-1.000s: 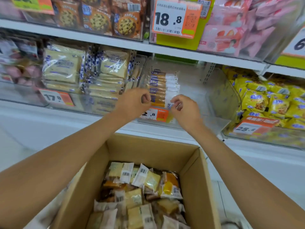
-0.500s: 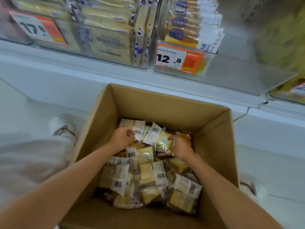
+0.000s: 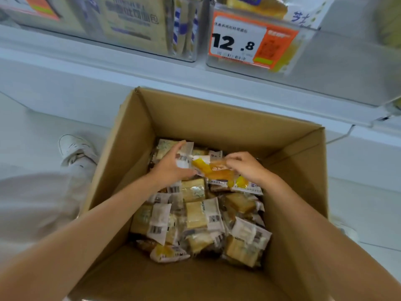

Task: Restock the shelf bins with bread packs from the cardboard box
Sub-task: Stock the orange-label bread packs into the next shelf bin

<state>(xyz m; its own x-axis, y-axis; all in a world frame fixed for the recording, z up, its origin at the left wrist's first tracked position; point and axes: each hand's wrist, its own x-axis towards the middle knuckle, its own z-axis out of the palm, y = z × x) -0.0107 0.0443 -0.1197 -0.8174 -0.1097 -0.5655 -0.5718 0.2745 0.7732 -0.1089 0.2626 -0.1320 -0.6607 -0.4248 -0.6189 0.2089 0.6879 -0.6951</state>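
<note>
Box (image 3: 195,118): open cardboard, on the floor (image 3: 32,127) below the shelf (image 3: 108,70), its far wall close to the shelf front.
Packs (image 3: 196,213): loose heap of wrapped bread in the bottom of the box, many with white barcode labels.
Left hand (image 3: 171,166): inside the box at the far end of the heap; fingers (image 3: 176,148) straight and close together, lying on a white-labelled pack (image 3: 184,158), thumb spread out towards the right hand.
Right hand (image 3: 245,166): also in the box, just beside the left; fingers (image 3: 233,158) curled, pinching one end of an orange pack (image 3: 214,170).
Orange pack: on top of the heap between the two hands, its other end touching the left thumb.
Bins (image 3: 325,61): clear, on the shelf above the box; the right one shows bread only at its left end, the left one (image 3: 130,29) is packed with pale packs.
Tag (image 3: 236,42): orange and white, reads 12.8, on the front of the right bin.
Shoe (image 3: 76,148): white, on the floor left of the box, below a pale trouser leg.
</note>
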